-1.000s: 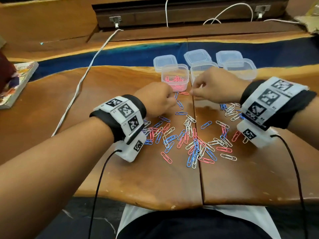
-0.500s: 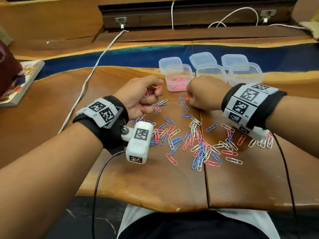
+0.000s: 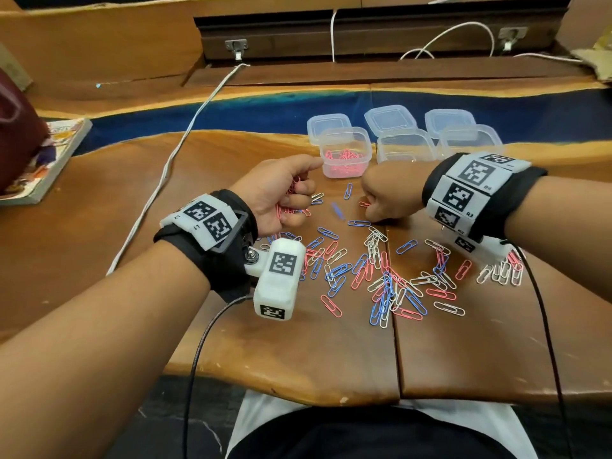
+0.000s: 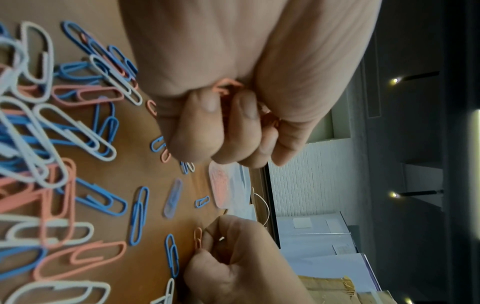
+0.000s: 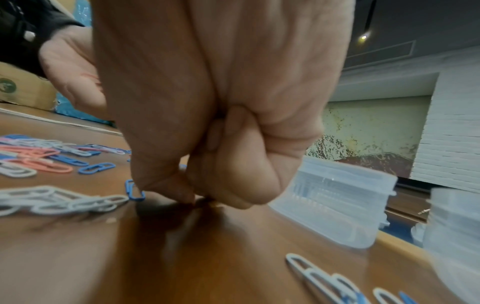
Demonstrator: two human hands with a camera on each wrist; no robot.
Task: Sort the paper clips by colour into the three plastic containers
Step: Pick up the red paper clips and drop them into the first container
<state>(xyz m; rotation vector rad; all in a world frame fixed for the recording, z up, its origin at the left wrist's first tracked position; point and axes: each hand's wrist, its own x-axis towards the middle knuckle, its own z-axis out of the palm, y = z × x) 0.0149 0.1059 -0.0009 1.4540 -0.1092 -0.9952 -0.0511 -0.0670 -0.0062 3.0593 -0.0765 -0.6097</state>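
My left hand (image 3: 296, 198) is turned palm up near the left container (image 3: 362, 140), which holds pink paper clips. Its curled fingers (image 4: 207, 127) grip a bunch of pink clips (image 4: 227, 85). My right hand (image 3: 368, 207) reaches down to the table in front of the middle container (image 3: 384, 150). Its fingertips pinch a single pink clip (image 4: 198, 237) that lies on the wood. The right wrist view shows its thumb and finger (image 5: 182, 191) touching the table, with the clip hidden. The right container (image 3: 493, 142) stands beside the middle one. A loose pile of pink, blue and white clips (image 3: 381, 276) lies between my wrists.
Three clear lids (image 3: 389, 117) lie behind the containers. A white cable (image 3: 185, 140) crosses the table on the left, and a book (image 3: 49, 157) sits at the far left edge. A small group of white clips (image 3: 500, 273) lies under my right wrist.
My left hand has turned palm up, showing the pink clips it holds. My right hand has come down from in front of the containers to the table and closed on a pink clip.
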